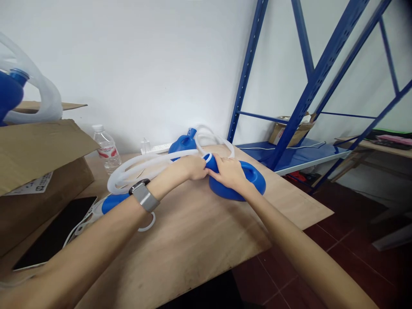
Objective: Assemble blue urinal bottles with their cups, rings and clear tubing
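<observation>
A blue plastic bottle-shaped container lies on its side on the wooden table. My right hand is closed around its neck. My left hand, with a grey watch on the wrist, is closed on the end of a translucent white hose right at that neck. The hose loops back to the left across the table. A second blue container with its own hose lies behind my hands.
An open cardboard box stands at the left with another blue container and hose on top. A water bottle, a power strip and a dark phone are on the table. Blue metal shelving stands to the right.
</observation>
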`<action>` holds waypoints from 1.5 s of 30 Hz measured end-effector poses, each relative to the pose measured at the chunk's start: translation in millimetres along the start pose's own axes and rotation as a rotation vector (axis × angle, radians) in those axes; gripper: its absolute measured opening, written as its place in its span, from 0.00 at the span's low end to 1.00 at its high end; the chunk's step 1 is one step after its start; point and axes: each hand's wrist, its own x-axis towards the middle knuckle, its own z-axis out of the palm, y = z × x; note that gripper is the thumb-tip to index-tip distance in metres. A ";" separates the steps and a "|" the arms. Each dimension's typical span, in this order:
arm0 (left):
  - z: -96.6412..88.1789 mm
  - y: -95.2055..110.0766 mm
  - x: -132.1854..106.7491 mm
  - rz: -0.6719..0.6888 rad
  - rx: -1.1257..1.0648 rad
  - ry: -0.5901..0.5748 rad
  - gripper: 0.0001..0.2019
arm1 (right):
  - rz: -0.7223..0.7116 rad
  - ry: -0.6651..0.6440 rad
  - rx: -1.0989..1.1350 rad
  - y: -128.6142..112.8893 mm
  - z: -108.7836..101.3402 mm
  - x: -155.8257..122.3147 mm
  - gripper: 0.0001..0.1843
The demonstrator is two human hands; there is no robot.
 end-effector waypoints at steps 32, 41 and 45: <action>27.4 -7.1 19.0 0.114 -0.578 0.492 0.25 | -0.054 0.058 0.067 -0.1 -0.1 -1.0 0.34; 32.4 -7.4 13.0 0.176 -0.644 0.478 0.26 | -0.069 0.074 0.118 0.1 1.5 -1.8 0.32; 31.4 -10.0 20.2 0.218 -0.669 0.453 0.25 | -0.058 0.061 0.099 1.0 1.5 -2.8 0.32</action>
